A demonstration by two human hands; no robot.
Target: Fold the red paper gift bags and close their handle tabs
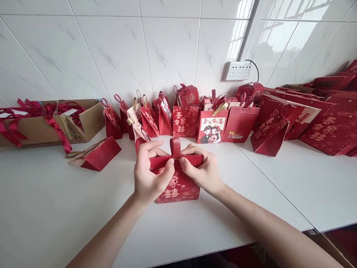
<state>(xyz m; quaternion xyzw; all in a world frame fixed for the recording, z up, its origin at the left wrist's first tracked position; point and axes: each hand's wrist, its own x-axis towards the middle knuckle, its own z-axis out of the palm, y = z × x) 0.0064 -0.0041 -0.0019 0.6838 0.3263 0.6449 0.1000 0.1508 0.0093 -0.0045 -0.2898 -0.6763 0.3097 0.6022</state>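
Observation:
A red paper gift box (pixel 182 185) with pale Chinese lettering stands upright on the white table in front of me. A red strap loop (pixel 175 147) rises from the middle of its top edge. My left hand (pixel 152 174) pinches that top edge left of the loop, thumb on the near face and fingers behind. On the other side, my right hand (pixel 202 168) grips the same edge, its thumb close to the left thumb at the base of the loop. The fingertips behind the box are partly hidden.
Finished-looking red gift boxes (pixel 184 121) with loops line the wall. One box (pixel 96 153) lies tipped at the left, near a cardboard carton (pixel 50 123) of red ribbons (pixel 57 133). Flat red box blanks (pixel 328 127) are piled at the right. A power socket (pixel 237 70) is on the wall.

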